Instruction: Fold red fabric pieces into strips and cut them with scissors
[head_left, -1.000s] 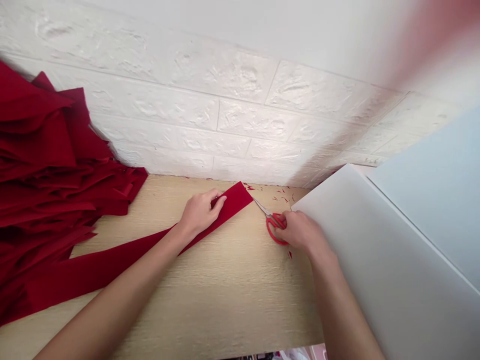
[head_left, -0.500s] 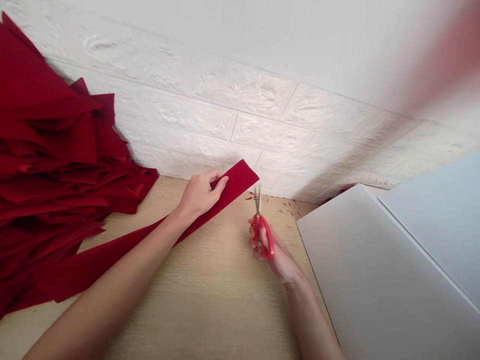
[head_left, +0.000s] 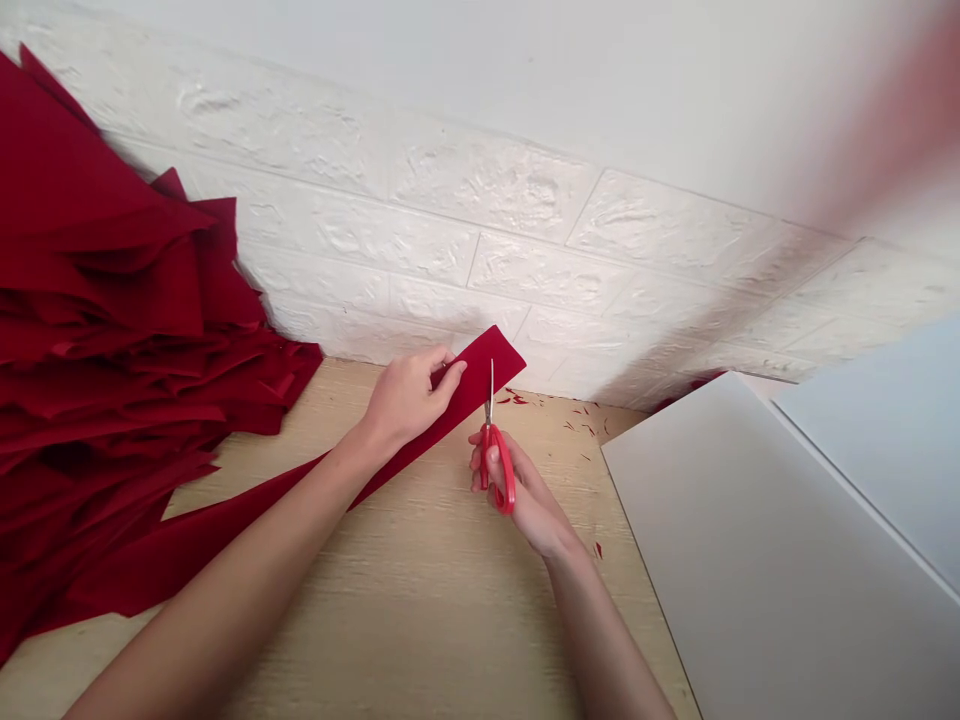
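My left hand [head_left: 418,395] is closed on a long dark red fabric strip [head_left: 484,368], thumb on top, a short way back from its far end. The strip runs back under my left forearm toward the lower left. In my right hand [head_left: 514,485] is a pair of scissors [head_left: 501,470] with red handles, fingers wrapped through the loops. One blade lies over the strip near its end; the other is mostly hidden beneath the fabric.
A tall heap of red fabric pieces [head_left: 112,300] fills the left side. Small red scraps [head_left: 589,425] lie on the wooden tabletop [head_left: 435,600] near the white brick-patterned wall [head_left: 427,240]. A grey-white panel [head_left: 765,540] stands at right. A blurred red shape crosses the upper right.
My right hand has moved left with the scissors, bringing the blades from beside the strip onto its edge. My left hand keeps its hold on the strip. The view has shifted slightly.
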